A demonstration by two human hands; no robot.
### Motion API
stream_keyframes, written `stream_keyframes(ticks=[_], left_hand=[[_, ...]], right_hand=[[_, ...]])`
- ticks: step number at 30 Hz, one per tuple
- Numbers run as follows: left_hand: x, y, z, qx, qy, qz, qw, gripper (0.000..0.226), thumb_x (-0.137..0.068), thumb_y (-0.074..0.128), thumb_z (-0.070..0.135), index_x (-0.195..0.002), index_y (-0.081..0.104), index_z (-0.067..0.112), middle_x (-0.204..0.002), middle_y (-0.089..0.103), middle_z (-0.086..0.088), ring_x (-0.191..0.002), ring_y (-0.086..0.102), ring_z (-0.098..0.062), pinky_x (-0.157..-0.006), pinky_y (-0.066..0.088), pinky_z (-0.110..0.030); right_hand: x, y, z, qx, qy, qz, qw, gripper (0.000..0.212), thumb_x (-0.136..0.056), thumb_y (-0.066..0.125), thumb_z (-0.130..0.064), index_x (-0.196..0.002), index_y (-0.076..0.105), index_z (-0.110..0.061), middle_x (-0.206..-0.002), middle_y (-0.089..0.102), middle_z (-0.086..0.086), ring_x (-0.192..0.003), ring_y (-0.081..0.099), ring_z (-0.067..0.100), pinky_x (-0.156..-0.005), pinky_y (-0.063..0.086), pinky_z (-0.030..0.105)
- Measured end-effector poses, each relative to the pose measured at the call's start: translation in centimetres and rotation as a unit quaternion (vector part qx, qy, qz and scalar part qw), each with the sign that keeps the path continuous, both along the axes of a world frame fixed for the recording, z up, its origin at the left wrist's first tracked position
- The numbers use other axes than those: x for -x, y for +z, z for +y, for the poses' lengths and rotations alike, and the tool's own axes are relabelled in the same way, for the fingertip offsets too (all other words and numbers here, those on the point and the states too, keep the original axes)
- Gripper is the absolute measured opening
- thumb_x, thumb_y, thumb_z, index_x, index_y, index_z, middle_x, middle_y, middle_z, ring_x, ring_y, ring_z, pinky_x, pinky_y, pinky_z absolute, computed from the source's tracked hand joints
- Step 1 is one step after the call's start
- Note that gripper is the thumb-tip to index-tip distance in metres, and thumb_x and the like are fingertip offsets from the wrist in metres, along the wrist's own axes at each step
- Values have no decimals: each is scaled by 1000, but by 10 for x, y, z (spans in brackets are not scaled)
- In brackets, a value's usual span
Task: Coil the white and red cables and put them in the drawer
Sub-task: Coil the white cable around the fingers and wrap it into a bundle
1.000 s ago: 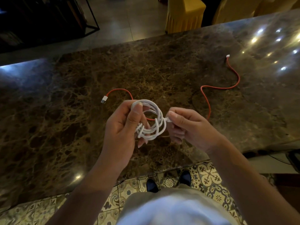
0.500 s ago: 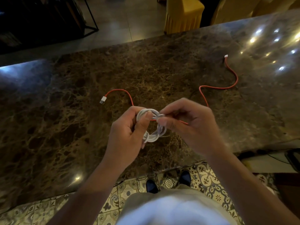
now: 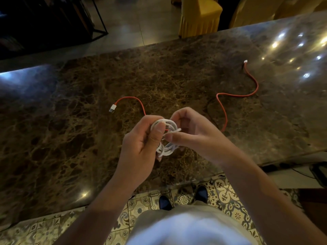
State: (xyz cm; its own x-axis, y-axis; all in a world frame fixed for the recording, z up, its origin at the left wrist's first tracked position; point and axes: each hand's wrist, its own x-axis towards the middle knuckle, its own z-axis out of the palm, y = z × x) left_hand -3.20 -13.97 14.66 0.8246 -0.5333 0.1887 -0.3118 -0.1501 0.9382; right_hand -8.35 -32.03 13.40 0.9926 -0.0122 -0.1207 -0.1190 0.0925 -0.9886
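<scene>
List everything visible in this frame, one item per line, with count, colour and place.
coiled white cable: one, white, held above the near part of the counter between both hands.
loose red cable: one, red with white plugs, lying uncoiled in curves across the counter, partly hidden behind the hands.
brown marble counter: one, dark brown veined, fills the middle of the view.
yellow covered chairs: at least two, yellow, beyond the counter's far edge.
patterned floor tiles: many, cream and dark, below the counter's near edge.
dark shoes: two, dark, on the tiles.
left hand: one, grips the coil.
right hand: one, pinches the cable's free end at the coil.
</scene>
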Motion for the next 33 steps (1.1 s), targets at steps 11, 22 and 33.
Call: stream_keyframes(ticks=[11,22,33], left_hand=[[2,-4,2,-50,-10,-2,999,21,-103,52,37,-106,69,24,-69,67,2,-42,59,-10,-41,45,-20],[-18,-8,24,-63,-36,103,992,28,-100,54,38,-115,71,21,-66,67,-9,-46,56,-11,-42,44,-22],[-29,-29,78,-38,85,150,984,19,-104,59,16,-121,62,25,-70,66,7,-55,56,-11,-45,45,-28]], right_hand=[[1,5,1,226,22,33,973,18,-96,72,-35,-81,75,-25,-73,75,-2,-69,72,17,-63,61,38],[-6,-4,-11,33,48,55,997,23,-93,73,-30,-93,72,-7,-76,69,-2,-69,59,15,-64,44,26],[-40,-16,61,321,-55,-70,943,18,-95,75,-36,-103,65,-24,-69,65,-6,-59,59,10,-50,45,23]])
